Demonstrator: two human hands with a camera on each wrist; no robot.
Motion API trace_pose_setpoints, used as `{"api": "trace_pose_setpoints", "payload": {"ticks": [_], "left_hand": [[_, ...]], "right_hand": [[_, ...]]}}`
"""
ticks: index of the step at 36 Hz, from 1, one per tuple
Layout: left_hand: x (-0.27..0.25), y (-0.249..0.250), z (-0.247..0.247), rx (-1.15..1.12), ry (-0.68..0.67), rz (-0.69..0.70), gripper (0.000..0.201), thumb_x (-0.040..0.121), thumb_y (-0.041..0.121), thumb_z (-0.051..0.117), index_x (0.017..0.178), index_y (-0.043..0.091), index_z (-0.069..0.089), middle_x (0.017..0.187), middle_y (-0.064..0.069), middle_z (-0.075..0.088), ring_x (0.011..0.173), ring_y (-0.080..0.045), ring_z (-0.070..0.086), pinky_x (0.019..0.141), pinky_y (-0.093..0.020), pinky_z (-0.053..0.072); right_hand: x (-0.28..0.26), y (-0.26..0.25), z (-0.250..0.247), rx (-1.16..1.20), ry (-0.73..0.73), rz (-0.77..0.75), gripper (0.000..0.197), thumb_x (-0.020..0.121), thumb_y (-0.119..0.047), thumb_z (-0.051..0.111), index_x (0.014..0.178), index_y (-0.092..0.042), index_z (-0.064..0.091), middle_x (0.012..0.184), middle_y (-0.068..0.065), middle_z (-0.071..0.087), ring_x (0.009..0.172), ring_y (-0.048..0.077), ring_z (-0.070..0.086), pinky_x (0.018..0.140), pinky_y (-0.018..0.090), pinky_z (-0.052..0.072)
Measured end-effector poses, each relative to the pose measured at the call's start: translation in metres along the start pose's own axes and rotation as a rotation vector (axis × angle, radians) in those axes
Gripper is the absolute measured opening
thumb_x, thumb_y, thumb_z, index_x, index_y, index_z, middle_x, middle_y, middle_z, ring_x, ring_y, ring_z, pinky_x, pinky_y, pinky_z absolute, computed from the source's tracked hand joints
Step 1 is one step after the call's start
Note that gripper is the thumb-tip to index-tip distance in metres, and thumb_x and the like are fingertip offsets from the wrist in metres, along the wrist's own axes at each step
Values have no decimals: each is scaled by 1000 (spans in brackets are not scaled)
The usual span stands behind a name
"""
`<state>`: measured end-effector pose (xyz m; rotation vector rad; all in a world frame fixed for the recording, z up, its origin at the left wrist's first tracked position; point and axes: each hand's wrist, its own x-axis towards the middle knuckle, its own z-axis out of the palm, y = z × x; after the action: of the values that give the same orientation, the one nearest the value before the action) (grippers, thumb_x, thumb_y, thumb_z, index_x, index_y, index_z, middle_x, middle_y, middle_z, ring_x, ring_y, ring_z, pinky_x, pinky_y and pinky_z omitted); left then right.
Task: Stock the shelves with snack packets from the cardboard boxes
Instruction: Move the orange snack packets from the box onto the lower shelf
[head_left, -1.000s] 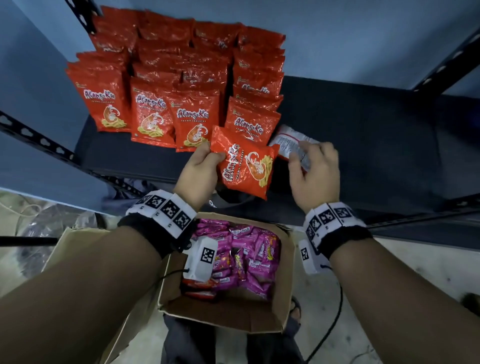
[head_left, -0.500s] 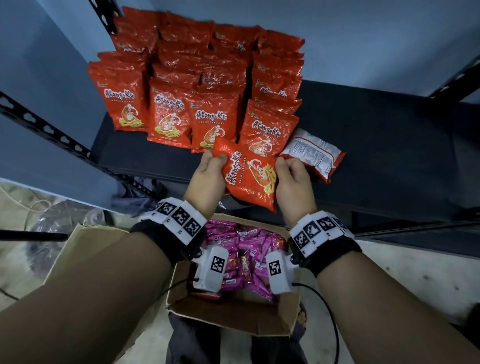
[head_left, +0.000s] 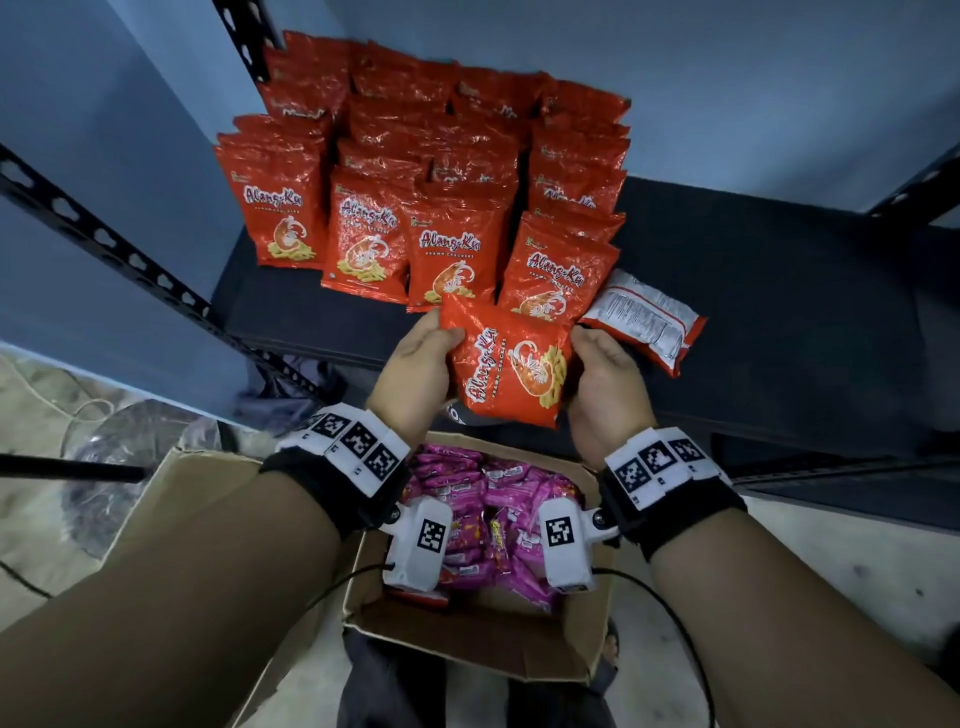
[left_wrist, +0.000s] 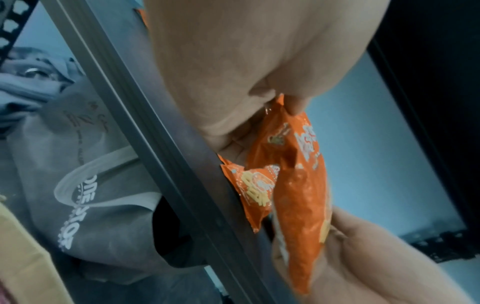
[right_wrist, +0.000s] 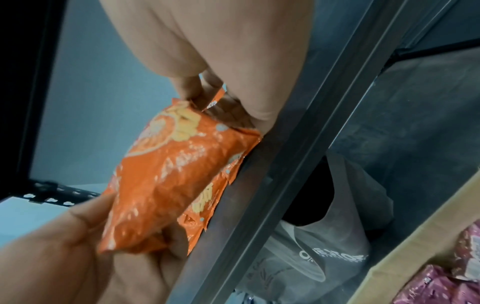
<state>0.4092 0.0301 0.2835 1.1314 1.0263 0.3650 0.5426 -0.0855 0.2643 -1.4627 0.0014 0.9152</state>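
Observation:
Over the shelf's front edge I hold a red prawn cracker packet (head_left: 509, 364) (left_wrist: 298, 195) (right_wrist: 161, 174) in both hands, turned sideways. My left hand (head_left: 436, 343) (left_wrist: 272, 98) grips its left end, thumb on top. My right hand (head_left: 587, 348) (right_wrist: 207, 88) grips its right end. A second red packet (left_wrist: 252, 189) (right_wrist: 202, 203) shows just behind it at the shelf rail. Rows of the same packets (head_left: 447, 208) stand on the black shelf (head_left: 753, 312). One packet (head_left: 644, 317) lies beside the rows, white back up. The open cardboard box (head_left: 519, 644) below holds pink packets (head_left: 467, 499).
A black perforated shelf beam (head_left: 104, 244) runs along the left, and another (head_left: 924, 182) is at the far right. The grey front rail (left_wrist: 155, 144) (right_wrist: 285, 144) passes under my hands. A grey plastic bag (left_wrist: 91, 185) (right_wrist: 324, 246) lies under the shelf. Another cardboard flap (head_left: 171, 493) is at the left.
My right hand let go of the white-backed packet, which now lies on the shelf, and took the red packet's right end. Both hands have held it since.

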Motion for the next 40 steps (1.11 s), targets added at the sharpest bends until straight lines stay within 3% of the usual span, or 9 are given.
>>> {"api": "trace_pose_setpoints", "payload": {"ticks": [5,8,13,18,22,26,31,36,40], "left_hand": [[-1,-7,-12,26,-26,30,25,105,15,43,107,21,67,103,-6,74,94,-25,70,80,-40,60],[-3,-12,-17,69,-37,69,22,107,17,45,108,18,66,101,-2,76,89,-17,72,68,-27,57],[-4,-23,-22,221,1,183,29,105,39,52,95,12,54,88,-12,69,78,-21,66,73,-47,59],[-3,-20,-24,225,27,269,34,107,32,48,77,19,43,63,15,51,60,-6,49,59,-25,45],[-5,-25,-30,240,59,304,40,107,37,48,80,7,44,70,-3,46,65,-16,46,62,-34,41],[-7,-34,-34,368,184,351,44,105,45,48,76,12,42,64,0,45,59,-15,46,56,-41,42],[-6,-24,-37,477,149,406,41,105,42,48,78,12,46,68,-16,52,60,-14,48,59,-42,45],[3,-16,-53,609,31,496,33,103,41,54,78,20,50,66,-9,58,61,-23,55,55,-37,42],[13,-10,-72,787,-130,596,25,102,36,58,81,22,54,63,4,55,58,-9,51,54,-26,37]], "right_hand": [[2,7,-6,-160,43,-92,28,102,-38,54,85,-21,68,97,16,73,90,25,68,92,51,56],[3,11,-6,-406,126,-222,36,102,-43,46,82,-16,58,80,8,61,75,19,59,80,49,54],[-3,14,0,-634,289,-433,35,110,-29,39,83,-10,47,64,-3,47,53,1,47,48,17,32],[-4,16,1,-689,280,-452,30,110,-31,40,93,-9,52,69,-3,53,58,2,48,48,23,30],[-5,21,0,-745,260,-491,30,110,-33,40,93,-11,50,71,0,57,60,7,52,44,13,32],[-10,30,2,-721,266,-498,32,109,-31,40,93,-5,50,68,1,56,57,6,52,44,13,34],[-4,40,2,-736,271,-475,33,109,-33,40,88,-9,49,67,3,55,58,13,53,47,28,32],[5,41,1,-820,103,-336,20,97,-40,62,102,-23,53,92,-3,63,85,19,65,68,31,50],[3,44,14,-914,-182,-410,76,77,-42,79,142,-47,40,139,-8,42,131,15,38,106,36,38]]}}
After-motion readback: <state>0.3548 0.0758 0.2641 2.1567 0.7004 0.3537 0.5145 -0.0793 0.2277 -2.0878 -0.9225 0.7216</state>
